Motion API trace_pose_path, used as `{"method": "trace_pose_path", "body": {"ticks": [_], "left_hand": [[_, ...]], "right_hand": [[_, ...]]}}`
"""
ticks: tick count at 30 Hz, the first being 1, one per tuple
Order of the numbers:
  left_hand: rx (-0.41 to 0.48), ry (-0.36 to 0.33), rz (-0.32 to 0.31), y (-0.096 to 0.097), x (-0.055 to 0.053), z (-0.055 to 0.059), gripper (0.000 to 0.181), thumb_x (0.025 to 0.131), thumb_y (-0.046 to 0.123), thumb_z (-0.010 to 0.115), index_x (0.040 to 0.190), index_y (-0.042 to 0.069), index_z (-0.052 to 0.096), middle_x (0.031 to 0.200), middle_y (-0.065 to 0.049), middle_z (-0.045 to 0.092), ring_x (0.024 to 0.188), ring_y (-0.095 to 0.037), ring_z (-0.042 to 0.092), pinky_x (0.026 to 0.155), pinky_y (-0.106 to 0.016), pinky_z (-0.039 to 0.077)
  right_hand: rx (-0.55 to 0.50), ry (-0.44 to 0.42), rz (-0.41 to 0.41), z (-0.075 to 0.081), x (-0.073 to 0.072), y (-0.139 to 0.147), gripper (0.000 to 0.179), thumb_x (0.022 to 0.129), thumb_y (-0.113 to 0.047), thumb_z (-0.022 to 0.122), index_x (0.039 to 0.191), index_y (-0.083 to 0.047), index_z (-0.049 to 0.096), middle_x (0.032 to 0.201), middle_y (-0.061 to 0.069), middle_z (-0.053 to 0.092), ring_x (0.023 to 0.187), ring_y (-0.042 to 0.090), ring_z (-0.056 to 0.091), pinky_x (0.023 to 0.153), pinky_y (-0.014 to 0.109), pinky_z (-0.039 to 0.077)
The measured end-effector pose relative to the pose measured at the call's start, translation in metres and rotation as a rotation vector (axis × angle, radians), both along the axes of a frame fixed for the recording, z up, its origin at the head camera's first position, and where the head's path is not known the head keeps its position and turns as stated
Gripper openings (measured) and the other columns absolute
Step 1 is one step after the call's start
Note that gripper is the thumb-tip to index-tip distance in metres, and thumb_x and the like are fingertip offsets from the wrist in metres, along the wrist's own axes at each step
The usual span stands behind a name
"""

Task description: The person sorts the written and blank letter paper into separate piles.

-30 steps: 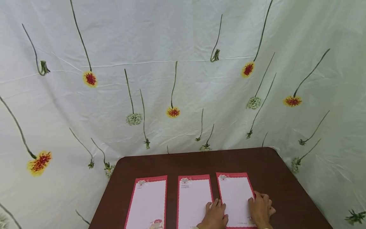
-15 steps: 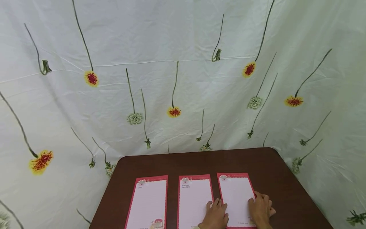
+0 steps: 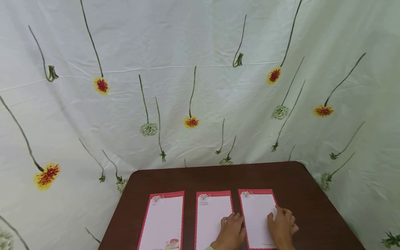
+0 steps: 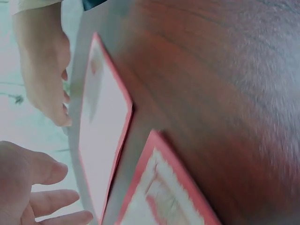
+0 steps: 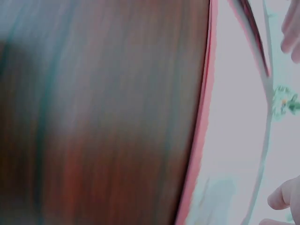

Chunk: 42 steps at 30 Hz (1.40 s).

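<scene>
Three white notepads with red borders lie side by side on a dark brown table. My left hand (image 3: 228, 232) is over the right edge of the middle notepad (image 3: 207, 217), its fingertips close to the left edge of the right notepad (image 3: 257, 215). Over the right edge of that right notepad is my right hand (image 3: 280, 227), thumb above the page and fingers toward the outer side. In the left wrist view the thumb and fingers of my left hand (image 4: 33, 187) are spread, with nothing between them. Only fingertips of my right hand (image 5: 283, 199) show in the right wrist view.
The left notepad (image 3: 162, 218) has a small drawing at its lower right. Around the brown table (image 3: 215, 177) hangs a white cloth (image 3: 168, 45) printed with flowers, close behind the table's far edge.
Both hands have shifted slightly left and up from the right notepad's edges. The notepads keep their places on the table; the head view has drifted a little.
</scene>
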<state>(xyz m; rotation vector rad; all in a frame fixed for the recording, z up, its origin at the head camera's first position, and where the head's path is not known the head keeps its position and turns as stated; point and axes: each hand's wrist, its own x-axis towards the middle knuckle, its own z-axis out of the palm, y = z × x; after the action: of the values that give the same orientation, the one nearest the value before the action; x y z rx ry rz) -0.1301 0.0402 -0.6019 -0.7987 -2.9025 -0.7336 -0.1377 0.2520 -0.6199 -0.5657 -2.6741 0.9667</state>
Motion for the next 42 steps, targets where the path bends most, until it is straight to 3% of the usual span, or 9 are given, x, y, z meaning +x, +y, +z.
{"method": "trace_pose_path", "body": {"ticks": [5,12,25,33,42], "left_hand": [[0.032,0.081,0.054,-0.019,0.001,0.005,0.033,0.099,0.024,0.066,0.127,0.008,0.07,0.133,-0.015,0.067,0.125,-0.033,0.061,0.095,-0.049,0.044],[0.031,0.1,0.186,-0.056,0.002,0.006,0.034,0.096,0.024,0.069,0.125,0.008,0.071,0.135,-0.014,0.065,0.127,-0.032,0.057,0.097,-0.051,0.042],[0.123,0.062,0.415,-0.127,-0.005,-0.005,0.038,0.09,0.011,0.074,0.124,-0.006,0.068,0.139,-0.028,0.057,0.128,-0.047,0.052,0.097,-0.067,0.035],[0.134,-0.114,0.432,-0.141,-0.006,-0.015,0.046,0.095,0.013,0.067,0.131,-0.014,0.063,0.15,-0.031,0.048,0.138,-0.05,0.044,0.103,-0.074,0.029],[0.129,-0.114,0.431,-0.138,-0.003,-0.019,0.045,0.095,0.014,0.069,0.13,-0.014,0.065,0.149,-0.029,0.05,0.139,-0.049,0.045,0.103,-0.073,0.029]], "right_hand": [[0.03,0.071,0.052,0.007,-0.004,-0.024,0.043,0.1,-0.017,0.058,0.136,0.007,0.059,0.135,0.035,0.045,0.123,0.056,0.04,0.091,0.07,0.026],[0.065,0.124,0.104,0.008,-0.011,-0.056,0.043,0.097,-0.017,0.064,0.135,0.002,0.062,0.133,0.029,0.051,0.12,0.05,0.047,0.091,0.067,0.029],[0.146,0.018,0.26,0.005,-0.015,-0.094,0.045,0.098,-0.023,0.068,0.134,0.003,0.065,0.13,0.027,0.054,0.12,0.048,0.049,0.087,0.067,0.034],[0.191,-0.04,0.306,0.003,-0.011,-0.108,0.046,0.096,-0.024,0.071,0.13,0.006,0.067,0.128,0.025,0.056,0.121,0.046,0.048,0.09,0.067,0.034],[0.217,-0.066,0.325,-0.002,-0.005,-0.114,0.043,0.097,-0.025,0.069,0.127,0.006,0.07,0.131,0.023,0.057,0.123,0.045,0.048,0.093,0.066,0.032]]}}
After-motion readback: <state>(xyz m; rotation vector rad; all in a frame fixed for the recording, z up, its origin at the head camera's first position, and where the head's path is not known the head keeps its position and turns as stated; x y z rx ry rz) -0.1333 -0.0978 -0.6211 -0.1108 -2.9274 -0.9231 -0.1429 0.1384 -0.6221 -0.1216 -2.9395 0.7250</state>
